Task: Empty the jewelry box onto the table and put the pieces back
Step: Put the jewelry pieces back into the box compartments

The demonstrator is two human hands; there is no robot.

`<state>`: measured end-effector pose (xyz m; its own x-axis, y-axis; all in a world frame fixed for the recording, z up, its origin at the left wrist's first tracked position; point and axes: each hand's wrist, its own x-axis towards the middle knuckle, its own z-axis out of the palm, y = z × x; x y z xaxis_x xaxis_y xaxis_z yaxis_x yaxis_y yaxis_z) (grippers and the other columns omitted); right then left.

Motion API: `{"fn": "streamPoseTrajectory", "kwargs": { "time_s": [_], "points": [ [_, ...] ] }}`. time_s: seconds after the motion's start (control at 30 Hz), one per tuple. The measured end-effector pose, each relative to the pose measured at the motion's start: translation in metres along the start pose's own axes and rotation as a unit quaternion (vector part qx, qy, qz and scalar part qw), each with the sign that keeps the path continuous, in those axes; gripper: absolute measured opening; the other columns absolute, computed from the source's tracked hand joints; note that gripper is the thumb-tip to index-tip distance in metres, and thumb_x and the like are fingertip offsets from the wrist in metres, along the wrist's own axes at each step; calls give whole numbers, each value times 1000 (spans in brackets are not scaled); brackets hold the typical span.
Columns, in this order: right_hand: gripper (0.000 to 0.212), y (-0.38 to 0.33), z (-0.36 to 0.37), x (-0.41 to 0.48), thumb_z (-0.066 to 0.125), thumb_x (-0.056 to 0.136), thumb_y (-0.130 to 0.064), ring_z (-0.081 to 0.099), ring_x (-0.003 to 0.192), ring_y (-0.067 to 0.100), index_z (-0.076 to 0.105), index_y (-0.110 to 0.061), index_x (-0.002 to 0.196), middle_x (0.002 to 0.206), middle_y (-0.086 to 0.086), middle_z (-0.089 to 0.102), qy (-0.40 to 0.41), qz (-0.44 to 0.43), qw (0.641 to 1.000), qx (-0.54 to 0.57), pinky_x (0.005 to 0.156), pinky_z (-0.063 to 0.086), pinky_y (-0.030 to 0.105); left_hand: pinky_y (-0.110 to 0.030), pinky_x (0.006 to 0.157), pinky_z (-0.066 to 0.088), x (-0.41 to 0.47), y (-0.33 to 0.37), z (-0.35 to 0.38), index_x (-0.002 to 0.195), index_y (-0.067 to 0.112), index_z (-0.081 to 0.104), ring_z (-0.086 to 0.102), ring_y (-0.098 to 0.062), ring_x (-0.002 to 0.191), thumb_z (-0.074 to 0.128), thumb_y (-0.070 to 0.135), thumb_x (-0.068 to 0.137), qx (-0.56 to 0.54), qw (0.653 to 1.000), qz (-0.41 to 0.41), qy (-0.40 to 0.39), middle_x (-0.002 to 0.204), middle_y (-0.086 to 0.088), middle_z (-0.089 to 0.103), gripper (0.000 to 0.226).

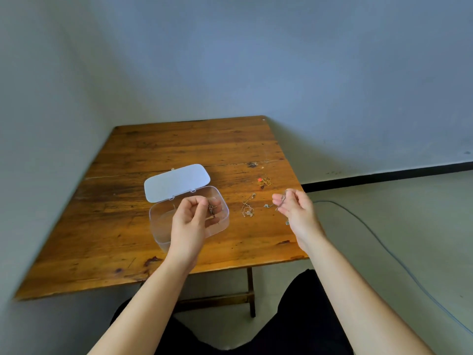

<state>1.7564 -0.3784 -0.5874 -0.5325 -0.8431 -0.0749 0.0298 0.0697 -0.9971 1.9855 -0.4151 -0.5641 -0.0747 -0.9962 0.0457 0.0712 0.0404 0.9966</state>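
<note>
A clear plastic jewelry box (pixel 163 226) stands open on the wooden table (pixel 179 149), its white lid (pixel 176 181) tipped back. My left hand (pixel 190 221) hovers over the box and pinches a thin dark chain (pixel 212 210) that dangles into it. To the right, my right hand (pixel 294 208) is shut on a fine silver chain (pixel 281 202) just above the table. Loose on the wood lie a silver necklace (pixel 247 207), a gold chain with a red pendant (pixel 263 181) and a small silver piece (pixel 267 206).
The table sits in a corner, with grey walls at the left and behind. Its right edge runs near my right hand. A grey cable (pixel 384 249) trails over the floor at the right. My dark-clothed knees (pixel 294 316) are under the near edge.
</note>
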Motion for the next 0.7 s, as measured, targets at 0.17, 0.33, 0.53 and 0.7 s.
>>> {"fn": "streamPoseTrajectory", "kwargs": {
  "time_s": [0.17,0.33,0.53,0.7],
  "points": [
    [15,-53,51,12,47,105,-22,74,95,16,58,-12,110,102,6,74,-49,52,967,243,89,56,32,-38,80,59,28,36,-36,106,12,63,74,-22,97,50,30,103,-26,998,-5,50,99,-6,77,22],
    [13,-89,102,22,49,104,-17,74,93,20,59,-8,103,100,10,73,-116,74,938,320,86,58,35,-39,79,59,51,51,-59,107,9,60,74,-21,98,48,24,105,-42,996,-1,85,99,-8,77,19],
    [13,-95,146,24,47,105,-18,72,97,20,58,-13,102,100,8,73,-148,84,946,276,96,54,37,-35,74,60,62,33,-73,107,9,60,75,-19,94,47,23,105,-26,992,-52,110,100,-8,76,19],
    [13,-84,156,26,45,106,-18,70,99,21,56,-11,108,101,9,72,-137,98,955,244,95,54,37,-35,77,61,68,10,-85,118,6,58,74,-20,94,48,21,104,15,987,-109,115,105,-10,74,23]
  ]
}}
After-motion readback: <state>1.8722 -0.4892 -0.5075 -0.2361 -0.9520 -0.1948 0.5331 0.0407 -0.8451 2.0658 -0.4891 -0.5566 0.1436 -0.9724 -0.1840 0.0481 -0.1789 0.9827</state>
